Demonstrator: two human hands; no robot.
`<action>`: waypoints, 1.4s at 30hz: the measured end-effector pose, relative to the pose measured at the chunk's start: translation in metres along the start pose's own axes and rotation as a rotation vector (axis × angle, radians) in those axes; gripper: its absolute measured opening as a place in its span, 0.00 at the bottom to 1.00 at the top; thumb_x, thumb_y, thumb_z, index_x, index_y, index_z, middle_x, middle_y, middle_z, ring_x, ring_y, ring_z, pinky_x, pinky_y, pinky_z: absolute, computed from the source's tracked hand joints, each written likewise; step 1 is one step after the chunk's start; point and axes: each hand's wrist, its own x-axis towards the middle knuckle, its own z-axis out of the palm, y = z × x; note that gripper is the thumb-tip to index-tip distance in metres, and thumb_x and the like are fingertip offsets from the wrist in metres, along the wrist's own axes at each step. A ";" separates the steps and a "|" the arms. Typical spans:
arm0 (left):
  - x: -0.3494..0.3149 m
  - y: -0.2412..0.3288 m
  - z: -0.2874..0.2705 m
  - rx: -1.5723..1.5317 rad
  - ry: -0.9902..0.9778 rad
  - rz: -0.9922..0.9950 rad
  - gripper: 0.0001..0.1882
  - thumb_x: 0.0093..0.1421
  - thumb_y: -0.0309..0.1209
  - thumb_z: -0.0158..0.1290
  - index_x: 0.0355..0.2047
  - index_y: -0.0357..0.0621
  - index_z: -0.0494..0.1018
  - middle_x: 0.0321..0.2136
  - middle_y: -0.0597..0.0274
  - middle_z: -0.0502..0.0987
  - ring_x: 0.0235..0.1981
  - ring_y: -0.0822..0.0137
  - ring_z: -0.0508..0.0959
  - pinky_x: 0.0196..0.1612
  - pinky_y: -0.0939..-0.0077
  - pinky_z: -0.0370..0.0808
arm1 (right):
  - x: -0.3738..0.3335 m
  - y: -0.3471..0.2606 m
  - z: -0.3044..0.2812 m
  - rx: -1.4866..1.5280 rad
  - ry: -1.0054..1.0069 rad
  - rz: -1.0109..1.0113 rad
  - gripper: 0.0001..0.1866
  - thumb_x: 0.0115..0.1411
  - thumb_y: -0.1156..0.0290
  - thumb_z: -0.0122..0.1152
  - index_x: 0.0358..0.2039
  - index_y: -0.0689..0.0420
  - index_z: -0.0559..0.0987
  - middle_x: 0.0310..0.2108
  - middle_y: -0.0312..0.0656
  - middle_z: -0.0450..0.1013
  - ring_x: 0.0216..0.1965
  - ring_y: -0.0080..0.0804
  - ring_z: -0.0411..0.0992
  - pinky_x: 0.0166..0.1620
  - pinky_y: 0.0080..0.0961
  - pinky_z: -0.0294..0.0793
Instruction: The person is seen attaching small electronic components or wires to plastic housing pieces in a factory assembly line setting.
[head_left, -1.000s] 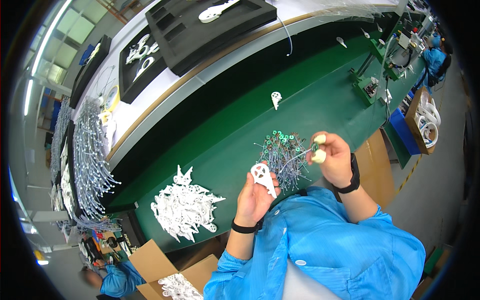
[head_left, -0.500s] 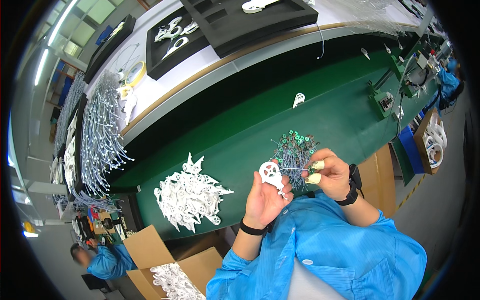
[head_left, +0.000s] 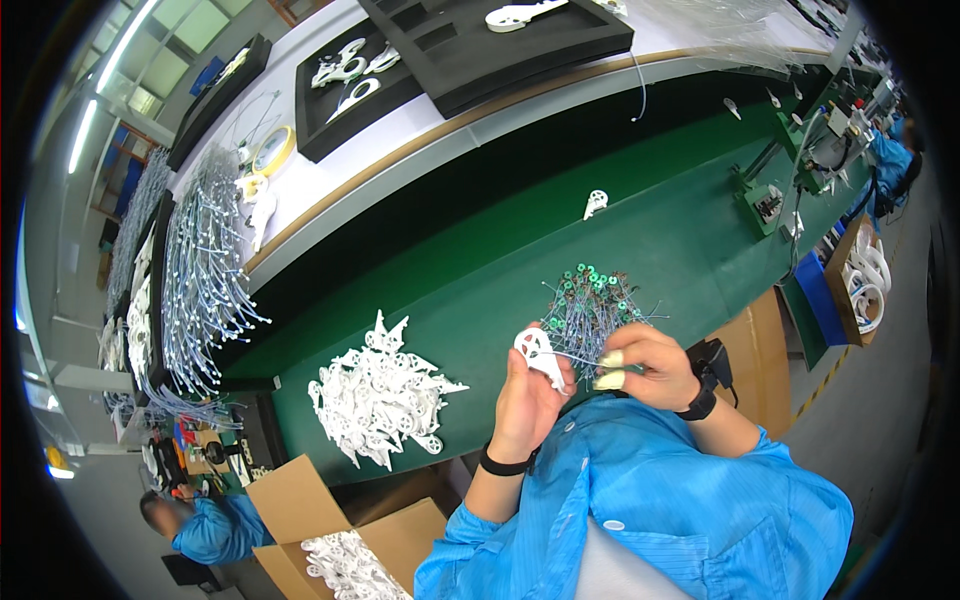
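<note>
In my left hand [head_left: 528,408] I hold a white plastic part [head_left: 541,358] with a round spoked end and a narrow tail. A thin wire [head_left: 577,358] runs from that part toward my right hand [head_left: 645,368]. Pale finger cots cover the thumb and a fingertip of my right hand, which pinch the wire. Just beyond both hands lies a heap of thin wires with green ring ends [head_left: 590,305]. To the left sits a pile of similar white plastic parts [head_left: 383,392] on the green work surface [head_left: 480,300].
A raised shelf [head_left: 400,160] with black foam trays [head_left: 535,50] runs along the back. Bundled wires [head_left: 205,270] hang at its left end. A single white part [head_left: 596,203] lies farther back. An open cardboard box [head_left: 300,497] stands lower left. A green bench fixture [head_left: 762,205] is at right.
My right hand has moved slightly left and down, closer to the white part. The white part has tilted in my left hand, its round end now seen more obliquely.
</note>
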 end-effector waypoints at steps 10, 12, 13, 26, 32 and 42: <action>-0.003 -0.021 -0.001 0.689 -0.023 0.250 0.35 0.69 0.52 0.32 0.66 0.40 0.45 0.47 0.61 0.67 0.36 0.73 0.68 0.35 0.80 0.67 | 0.005 0.002 0.052 -0.095 0.198 0.246 0.09 0.51 0.83 0.63 0.34 0.64 0.76 0.36 0.44 0.72 0.29 0.26 0.71 0.30 0.22 0.72; -0.004 -0.019 0.000 0.653 -0.028 0.256 0.35 0.69 0.52 0.32 0.66 0.38 0.44 0.47 0.61 0.67 0.36 0.74 0.68 0.35 0.80 0.67 | 0.007 0.001 0.051 -0.098 0.173 0.245 0.09 0.52 0.84 0.62 0.35 0.65 0.76 0.36 0.44 0.72 0.29 0.26 0.72 0.31 0.23 0.73; -0.005 -0.018 0.003 0.657 -0.017 0.252 0.34 0.70 0.50 0.31 0.66 0.38 0.44 0.46 0.60 0.67 0.36 0.74 0.68 0.34 0.81 0.67 | 0.008 0.000 0.050 -0.103 0.150 0.245 0.09 0.52 0.84 0.61 0.36 0.65 0.76 0.36 0.44 0.72 0.29 0.27 0.72 0.32 0.23 0.74; -0.009 -0.016 0.017 0.874 0.126 0.132 0.29 0.71 0.48 0.26 0.63 0.40 0.52 0.17 0.65 0.65 0.12 0.78 0.63 0.13 0.85 0.61 | 0.013 0.018 0.039 -0.337 0.043 0.003 0.13 0.46 0.84 0.59 0.35 0.60 0.75 0.31 0.43 0.70 0.34 0.46 0.69 0.38 0.35 0.69; -0.006 -0.028 0.002 1.073 0.211 0.210 0.27 0.71 0.47 0.28 0.60 0.40 0.57 0.16 0.68 0.65 0.13 0.79 0.63 0.14 0.83 0.61 | 0.010 0.030 0.039 -0.252 -0.121 0.110 0.09 0.49 0.86 0.58 0.31 0.61 0.74 0.29 0.44 0.71 0.33 0.43 0.71 0.37 0.34 0.70; 0.010 -0.025 -0.001 1.272 0.222 0.484 0.27 0.71 0.48 0.29 0.55 0.37 0.60 0.15 0.67 0.66 0.13 0.77 0.66 0.16 0.81 0.62 | 0.015 0.036 0.048 -0.039 -0.048 0.535 0.06 0.54 0.80 0.58 0.33 0.61 0.75 0.30 0.44 0.73 0.30 0.37 0.73 0.35 0.29 0.72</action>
